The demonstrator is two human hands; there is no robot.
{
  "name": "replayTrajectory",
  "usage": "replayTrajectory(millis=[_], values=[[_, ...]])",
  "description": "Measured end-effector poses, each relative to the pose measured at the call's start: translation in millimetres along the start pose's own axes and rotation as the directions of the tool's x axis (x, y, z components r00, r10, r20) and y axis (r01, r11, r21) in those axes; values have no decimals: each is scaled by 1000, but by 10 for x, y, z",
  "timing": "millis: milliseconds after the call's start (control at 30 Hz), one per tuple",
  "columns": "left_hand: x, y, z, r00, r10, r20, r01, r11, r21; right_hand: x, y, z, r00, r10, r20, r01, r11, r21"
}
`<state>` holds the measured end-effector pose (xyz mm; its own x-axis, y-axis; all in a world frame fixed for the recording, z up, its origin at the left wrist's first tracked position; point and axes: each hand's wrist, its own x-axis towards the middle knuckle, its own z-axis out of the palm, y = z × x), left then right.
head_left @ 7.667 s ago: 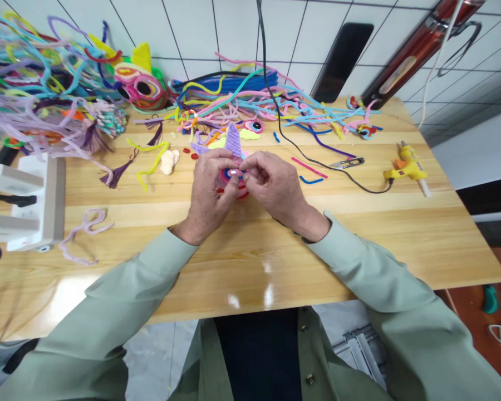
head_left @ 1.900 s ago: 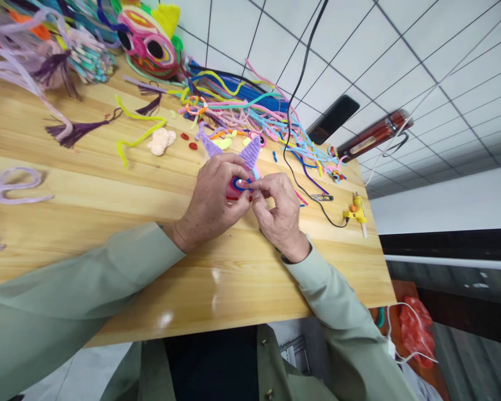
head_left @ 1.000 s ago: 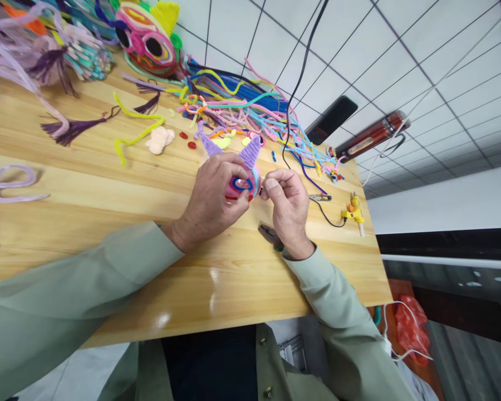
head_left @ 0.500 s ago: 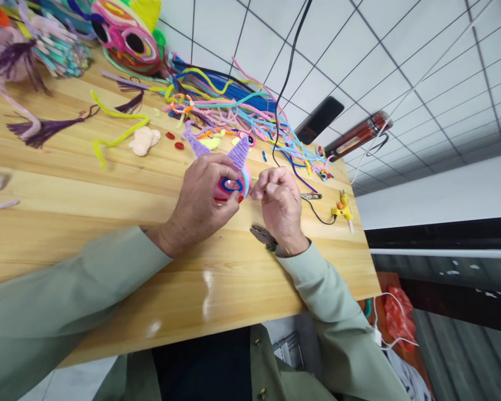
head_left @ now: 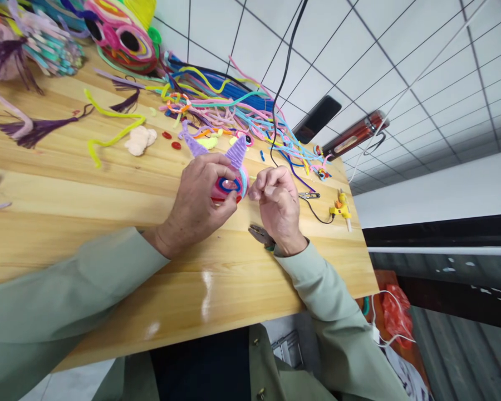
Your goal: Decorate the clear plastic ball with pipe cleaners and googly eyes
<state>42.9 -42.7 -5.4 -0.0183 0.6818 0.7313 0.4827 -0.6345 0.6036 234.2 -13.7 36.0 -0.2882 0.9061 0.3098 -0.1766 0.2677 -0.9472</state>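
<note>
1. Holds the purple-eared figure [head_left: 230, 185] in the left hand [head_left: 194, 203], thumb below and fingers above a blue-ringed oval, near the middle of the table [head_left: 179, 295]; cannot tell whether resting on the wood or lifted.
2. Curls the right hand [head_left: 279, 209] just beside the figure, thumb and fingers drawn in narrow; cannot tell how tightly, or around what.
3. Shows a slim gap between the right fingertips and the figure's side.
4. Has pliers [head_left: 260, 234] lying just below the right hand, partly hidden there, taking up room on that side.
5. Offers the widest open stretch between the two forearms, down to the near edge, with the right sleeve [head_left: 329, 295] crossing that edge.
6. Opens out again left of the left hand, up to the yellow strand [head_left: 117, 114], beige lump [head_left: 139, 140] and red ovals [head_left: 176, 145].
7. Tightens behind the figure, with heaped strands [head_left: 234, 106] reaching back toward the tiled wall [head_left: 359, 50], near the phone [head_left: 318, 118] and red flask [head_left: 356, 135].
8. Narrows toward the right edge, past small snips [head_left: 309, 195] to the yellow glue gun [head_left: 341, 207], well apart from the figure.
</note>
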Motion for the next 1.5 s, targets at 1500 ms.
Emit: replayTrajectory(millis=[1500], values=[[-6,4,18,1000,23,-12,-23,1000,5,-58,-232,-29,927,-298,228,371,628,-684]])
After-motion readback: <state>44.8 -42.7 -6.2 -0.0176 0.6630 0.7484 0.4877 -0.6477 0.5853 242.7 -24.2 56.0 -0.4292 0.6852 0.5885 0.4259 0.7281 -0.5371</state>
